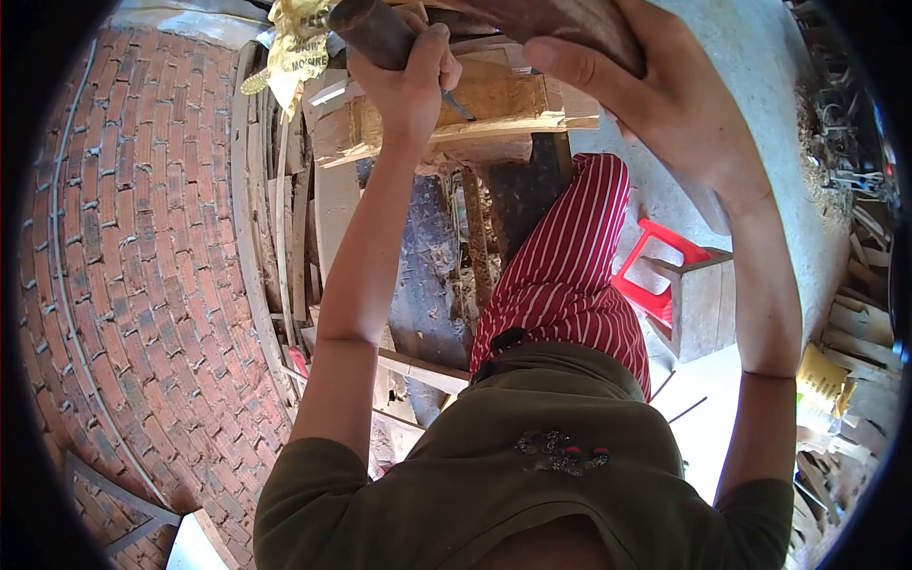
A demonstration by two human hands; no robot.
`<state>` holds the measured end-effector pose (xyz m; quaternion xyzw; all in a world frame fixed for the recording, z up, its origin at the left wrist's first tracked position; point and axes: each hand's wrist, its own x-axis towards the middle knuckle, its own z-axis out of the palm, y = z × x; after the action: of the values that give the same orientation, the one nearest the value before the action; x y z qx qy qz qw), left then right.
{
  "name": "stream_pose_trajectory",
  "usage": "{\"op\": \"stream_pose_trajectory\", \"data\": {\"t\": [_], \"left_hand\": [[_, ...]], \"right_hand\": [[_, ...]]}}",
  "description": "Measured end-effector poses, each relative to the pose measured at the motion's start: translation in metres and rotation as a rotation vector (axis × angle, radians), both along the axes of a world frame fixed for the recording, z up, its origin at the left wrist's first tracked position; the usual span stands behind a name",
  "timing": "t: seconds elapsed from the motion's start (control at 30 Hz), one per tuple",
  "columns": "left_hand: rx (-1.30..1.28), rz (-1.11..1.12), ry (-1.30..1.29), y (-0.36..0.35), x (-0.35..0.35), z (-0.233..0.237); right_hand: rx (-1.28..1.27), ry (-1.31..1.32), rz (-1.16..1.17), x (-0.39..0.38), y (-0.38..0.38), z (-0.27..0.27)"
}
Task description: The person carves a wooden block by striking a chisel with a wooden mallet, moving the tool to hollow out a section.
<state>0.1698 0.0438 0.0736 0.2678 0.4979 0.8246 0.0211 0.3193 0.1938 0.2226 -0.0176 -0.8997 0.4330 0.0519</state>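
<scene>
My left hand [408, 90] is closed around a chisel with a thick dark handle [372, 34]. Its narrow metal blade [460, 106] slants down to the pale, splintered edge of a wooden workpiece [508, 98]. Up at the top right, my right hand [670, 90] grips a dark brown wooden mallet [579, 27], thumb along its side. The mallet is above the workpiece and apart from the chisel handle; part of it runs out of view at the top.
A brick wall [142, 218] fills the left, with long boards [275, 218] stacked along it. A yellow printed bag [300, 59] hangs beside the workpiece. To the right stand a red plastic stool [651, 302] and a wooden block [705, 304]. Scrap wood [860, 332] lies at far right.
</scene>
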Motion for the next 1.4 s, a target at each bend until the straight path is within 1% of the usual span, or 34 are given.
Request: {"op": "stream_pose_trajectory", "data": {"t": [0.03,0.1,0.13,0.17,0.23,0.27,0.3,0.37,0.4,0.5,0.57,0.63,0.67,0.7,0.73,0.77,0.83,0.87,0.9,0.93,0.97,1.0,1.03,1.1,1.13,1.17,1.2,1.23,1.27,1.3,1.4], "left_hand": [[-0.013,0.007,0.021,0.002,-0.001,0.001],[0.038,0.017,0.008,0.001,-0.007,0.008],[0.084,0.028,-0.002,0.000,-0.010,0.013],[0.081,0.033,-0.004,0.000,-0.012,0.018],[0.060,-0.023,0.053,-0.001,-0.014,0.028],[-0.004,-0.018,0.000,-0.001,-0.009,0.026],[-0.005,-0.017,0.002,-0.001,-0.007,0.017],[0.005,-0.071,0.006,0.000,-0.004,-0.005],[0.001,-0.070,0.055,0.001,-0.002,-0.004],[-0.001,-0.046,0.028,0.007,-0.004,-0.003],[0.028,-0.081,0.058,0.008,-0.003,-0.006],[-0.133,0.031,0.200,0.007,0.009,-0.002],[-0.136,0.073,0.271,0.006,0.017,0.001],[-0.134,0.074,0.277,0.007,0.021,0.004],[-0.106,0.099,0.169,0.008,0.025,0.005],[-0.075,0.121,0.062,0.010,0.025,0.004],[-0.107,0.121,0.087,0.010,0.024,-0.001],[-0.067,0.217,0.154,0.013,0.026,-0.005],[-0.025,0.312,0.227,0.014,0.028,-0.004],[-0.025,0.311,0.231,0.014,0.028,-0.006],[0.017,0.371,0.271,0.016,0.025,-0.007],[0.064,0.427,0.311,0.020,0.023,-0.006],[0.080,0.420,0.323,0.020,0.017,-0.002],[-0.042,0.279,-0.022,0.002,0.005,0.000],[0.067,0.202,-0.052,0.000,-0.005,0.002],[0.066,0.199,-0.057,-0.001,-0.011,0.002],[0.112,0.128,-0.051,-0.002,-0.013,0.005],[0.158,0.061,-0.041,-0.004,-0.012,0.008],[0.152,0.045,-0.109,-0.002,-0.008,0.009],[0.154,0.044,-0.103,0.001,-0.007,0.008],[0.000,0.022,-0.080,0.007,-0.004,0.001]], "right_hand": [[0.002,-0.003,0.002,-0.002,-0.003,0.001],[-0.056,0.143,-0.075,-0.007,-0.009,0.004],[-0.094,0.281,-0.071,-0.012,-0.016,0.003],[-0.097,0.278,-0.066,-0.016,-0.010,0.005],[-0.450,0.178,0.219,-0.027,0.004,0.017],[-0.133,0.393,0.192,-0.026,-0.005,0.009],[-0.134,0.395,0.193,-0.024,-0.013,0.013],[-0.003,0.371,0.037,-0.020,-0.020,0.019],[0.001,0.365,0.030,-0.020,-0.018,0.018],[0.121,0.308,0.087,-0.022,-0.018,0.010],[0.202,0.288,0.130,-0.027,-0.017,0.007],[0.288,0.272,0.164,-0.032,-0.013,0.006],[0.331,0.267,0.180,-0.034,-0.010,0.006],[0.376,0.262,0.197,-0.037,-0.007,0.006],[0.157,-0.049,0.360,-0.052,0.011,0.019],[0.163,-0.046,0.357,-0.048,0.012,0.017],[0.277,0.317,0.269,-0.036,-0.001,0.013],[0.269,0.310,0.273,-0.035,-0.005,0.018],[0.177,0.009,0.189,-0.040,-0.015,0.035],[0.087,-0.284,0.100,-0.041,-0.020,0.045],[0.091,-0.272,0.094,-0.036,-0.016,0.031],[0.194,-0.044,0.122,-0.028,-0.008,0.003],[0.301,0.186,0.151,-0.025,-0.002,-0.011],[0.272,0.171,0.122,-0.020,0.001,-0.006],[0.103,0.019,0.096,-0.020,0.006,-0.004],[-0.065,-0.138,0.066,-0.020,0.011,-0.005],[-0.067,-0.148,0.064,-0.016,0.014,-0.011],[-0.037,-0.092,0.063,-0.012,0.017,-0.020],[-0.006,-0.024,0.061,-0.011,0.018,-0.023],[-0.003,-0.018,0.061,-0.009,0.017,-0.020],[0.051,-0.088,-0.001,-0.004,0.017,-0.011]]}}
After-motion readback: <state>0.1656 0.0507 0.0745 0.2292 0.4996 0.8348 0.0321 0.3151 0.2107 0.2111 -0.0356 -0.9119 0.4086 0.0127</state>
